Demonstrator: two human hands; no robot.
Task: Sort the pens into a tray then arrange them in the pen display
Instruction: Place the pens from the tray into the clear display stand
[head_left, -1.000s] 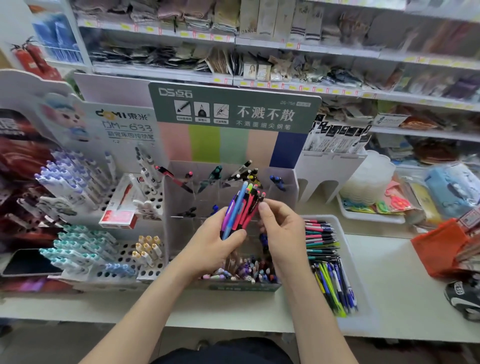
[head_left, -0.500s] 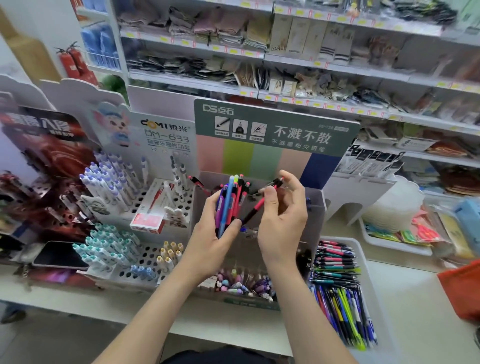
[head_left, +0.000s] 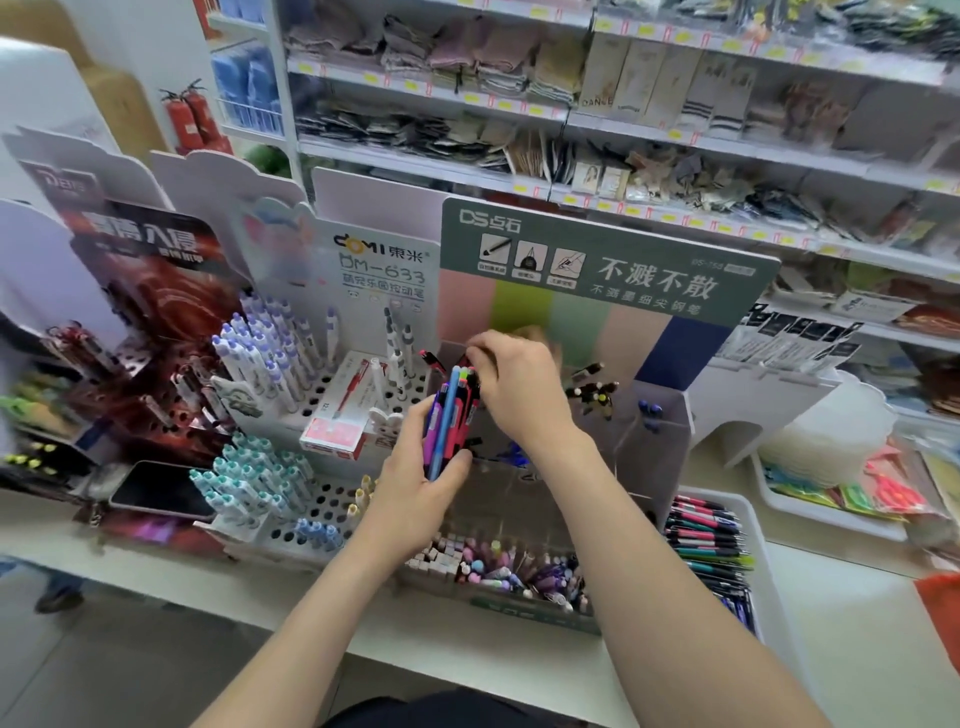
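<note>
- Gripping a bundle of pens upright, the left hand wraps fingers and thumb round slim, smooth plastic barrels in pink, purple, light blue and red, above the middle of the counter.
- The right hand sits over the bundle's tops with its fingers curled. A red pen end shows just under the fingertips, but blur hides whether it is pinched.
- The pen display stands behind both hands toward the counter's back edge. It has clear, glossy plastic walls forming compartments, under a flat green header card with pastel stripes.
- Black pens lean in 1 rear compartment, and small rounded pastel caps fill the front trough.
- A white tray, smooth and rectangular with a raised rim, lies just right of the display near the counter's front edge, with sorted pens lying side by side in it.
- To the left, a white perforated stand carries chunky white pens with purple caps, and a red carton rests on it.
- A dark, glossy phone lies near the counter's left end.
- The right forearm crosses in front of the display and hides part of it.
</note>
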